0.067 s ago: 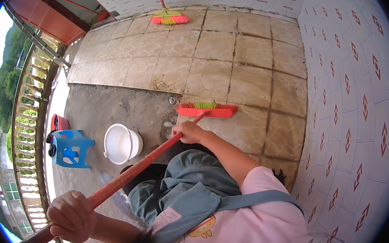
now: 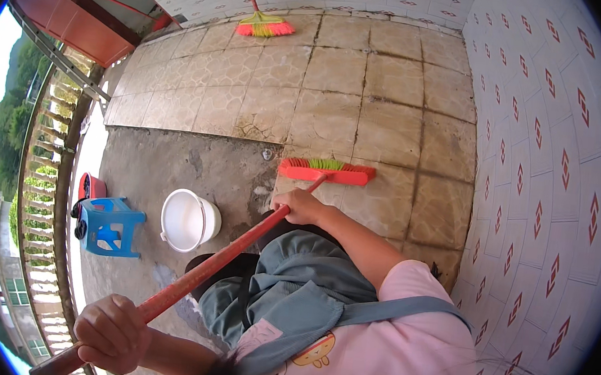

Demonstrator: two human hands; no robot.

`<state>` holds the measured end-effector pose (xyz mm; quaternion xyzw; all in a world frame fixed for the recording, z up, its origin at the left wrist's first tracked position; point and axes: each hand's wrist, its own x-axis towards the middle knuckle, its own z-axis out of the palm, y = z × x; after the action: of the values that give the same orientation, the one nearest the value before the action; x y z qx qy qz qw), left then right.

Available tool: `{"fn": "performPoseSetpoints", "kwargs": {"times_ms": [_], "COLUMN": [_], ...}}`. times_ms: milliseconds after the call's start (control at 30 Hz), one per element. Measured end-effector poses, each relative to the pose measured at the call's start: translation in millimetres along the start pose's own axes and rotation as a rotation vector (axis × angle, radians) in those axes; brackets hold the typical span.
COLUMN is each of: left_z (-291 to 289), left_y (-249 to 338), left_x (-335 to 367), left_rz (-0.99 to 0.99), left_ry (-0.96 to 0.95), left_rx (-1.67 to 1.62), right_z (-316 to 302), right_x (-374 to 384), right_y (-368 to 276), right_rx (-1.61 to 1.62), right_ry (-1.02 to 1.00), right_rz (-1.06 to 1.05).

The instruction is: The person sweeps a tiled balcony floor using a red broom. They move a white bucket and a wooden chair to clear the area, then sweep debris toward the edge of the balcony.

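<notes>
A long-handled floor brush with a red head and red and green bristles lies across the tan floor tiles in front of me. Its red handle runs diagonally down to the lower left past my lap. Near the handle's upper end my left hand is wrapped round it in a fist. My right hand grips the same handle lower down, close to the brush head. Bristles rest on or just over the tiles; exact contact is hard to make out.
Left of my knees stands a white bucket on bare concrete. A blue stool and a red basin sit by the balustrade. Another broom leans at the far wall. A tiled wall rises at right.
The brush head has slid a little to the right across the tiles, and my right hand has shifted right with it. My left hand stays nearly in place.
</notes>
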<state>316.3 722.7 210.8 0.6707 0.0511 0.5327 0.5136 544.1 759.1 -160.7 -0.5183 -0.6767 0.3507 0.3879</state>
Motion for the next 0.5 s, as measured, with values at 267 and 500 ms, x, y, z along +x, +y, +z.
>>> {"fn": "performPoseSetpoints", "kwargs": {"times_ms": [267, 500], "left_z": [-32.5, -55.7], "left_y": [-28.2, 6.0], "left_x": [-6.5, 15.5], "left_rz": [-0.154, -0.122], "left_ry": [0.125, 0.213], "left_rx": [-0.289, -0.085], "right_z": [-30.0, 15.8], "right_x": [-124.0, -57.0], "right_y": [-23.5, -39.6], "right_rx": [-0.116, -0.048], "right_ry": [0.122, 0.052], "right_rz": [0.185, 0.071]}}
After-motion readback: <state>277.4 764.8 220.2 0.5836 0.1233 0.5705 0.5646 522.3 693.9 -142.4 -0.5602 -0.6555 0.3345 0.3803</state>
